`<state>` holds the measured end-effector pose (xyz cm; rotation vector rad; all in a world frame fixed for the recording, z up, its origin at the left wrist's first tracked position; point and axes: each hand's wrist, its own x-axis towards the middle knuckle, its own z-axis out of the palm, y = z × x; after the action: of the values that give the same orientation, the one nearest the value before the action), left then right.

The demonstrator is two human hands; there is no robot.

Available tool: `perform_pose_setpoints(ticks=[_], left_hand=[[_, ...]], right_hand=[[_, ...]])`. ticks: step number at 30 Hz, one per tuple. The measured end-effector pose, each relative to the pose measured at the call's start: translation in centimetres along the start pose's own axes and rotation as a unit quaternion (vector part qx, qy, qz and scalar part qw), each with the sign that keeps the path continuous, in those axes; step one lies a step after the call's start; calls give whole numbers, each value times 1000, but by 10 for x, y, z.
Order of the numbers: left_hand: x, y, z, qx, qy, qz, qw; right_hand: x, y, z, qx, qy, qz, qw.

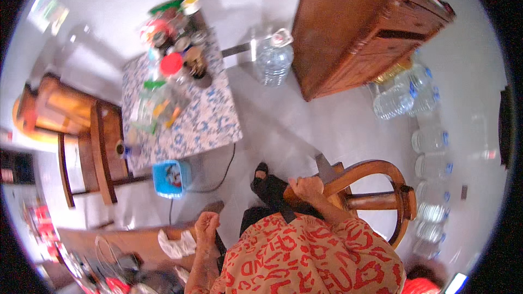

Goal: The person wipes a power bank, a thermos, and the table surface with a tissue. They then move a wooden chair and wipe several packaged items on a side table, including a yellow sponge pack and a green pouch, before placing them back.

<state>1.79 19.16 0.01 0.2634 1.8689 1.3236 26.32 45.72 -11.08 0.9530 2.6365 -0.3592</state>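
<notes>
My right hand lies over the front end of a curved wooden chair arm, its fingers bent around it. My left hand is curled in a loose fist near a brown wooden piece; blur hides whether anything is in it. Ahead to the left stands a table with a blue-flowered cloth. On it sit a clear bag with a green top, a jar with a red lid and several other jars and packets.
A blue bin stands on the floor by the table's near edge, beside a dark cable. A large water bottle stands next to a wooden cabinet. Several clear bottles line the right wall. Another wooden chair is at left.
</notes>
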Motion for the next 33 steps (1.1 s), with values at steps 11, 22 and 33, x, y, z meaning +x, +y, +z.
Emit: perform_pose_setpoints(ticks=[11,22,33], left_hand=[[171,94,107,273,-335,102,896],[254,142,317,383,-632,120,663],[207,55,444,493,-610,-293,546]], right_hand=[[-10,-4,-32,149,32,67,986],[-11,-10,-24,158,358,293,873],[2,-16,-5,144,437,417,784]])
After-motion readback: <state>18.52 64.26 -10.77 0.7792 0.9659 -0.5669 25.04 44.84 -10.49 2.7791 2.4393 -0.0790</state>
